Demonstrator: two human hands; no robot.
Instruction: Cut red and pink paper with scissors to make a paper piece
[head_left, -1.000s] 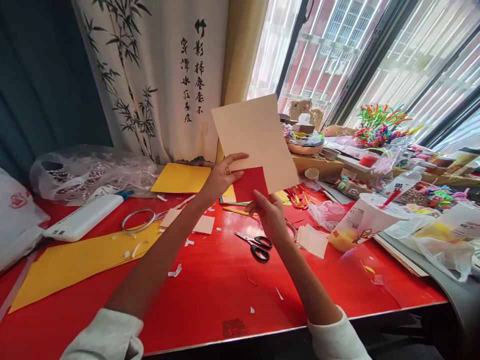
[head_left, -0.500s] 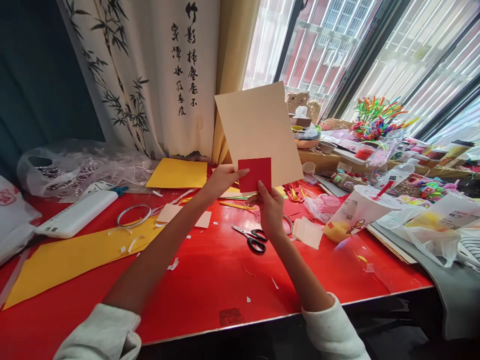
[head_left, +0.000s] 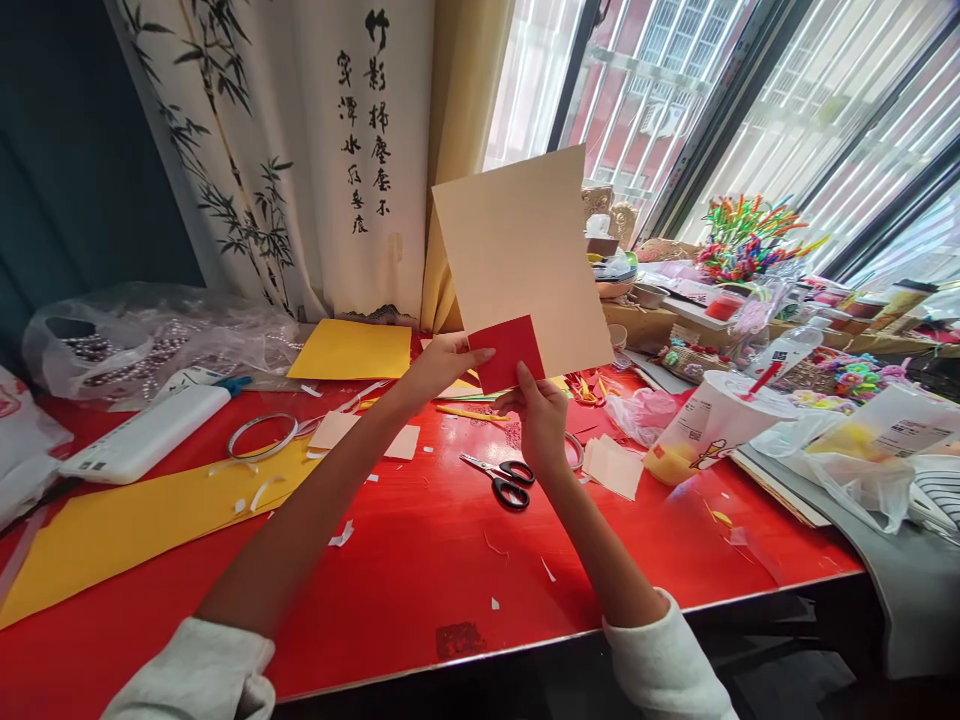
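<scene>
Both my hands are raised above the red table (head_left: 420,560), holding paper up. My left hand (head_left: 439,362) pinches the left edge of a small red paper square (head_left: 508,350) and the lower left of a large cream sheet (head_left: 517,255) behind it. My right hand (head_left: 541,415) pinches the bottom of the red square from below. The cream sheet stands nearly upright, tilted a little to the left. Black-handled scissors (head_left: 502,478) lie on the table just under my right hand.
Yellow paper sheets (head_left: 142,520) lie at the left and another (head_left: 351,350) at the back. A tape ring (head_left: 262,436), a white case (head_left: 146,435), plastic bags (head_left: 150,335), a lidded drink cup (head_left: 712,425) and craft clutter (head_left: 750,250) crowd the edges. Paper scraps dot the table.
Both hands lifted the papers slightly higher. The red square slid more fully in front of the cream sheet and tilted a little. The view shifted slightly left.
</scene>
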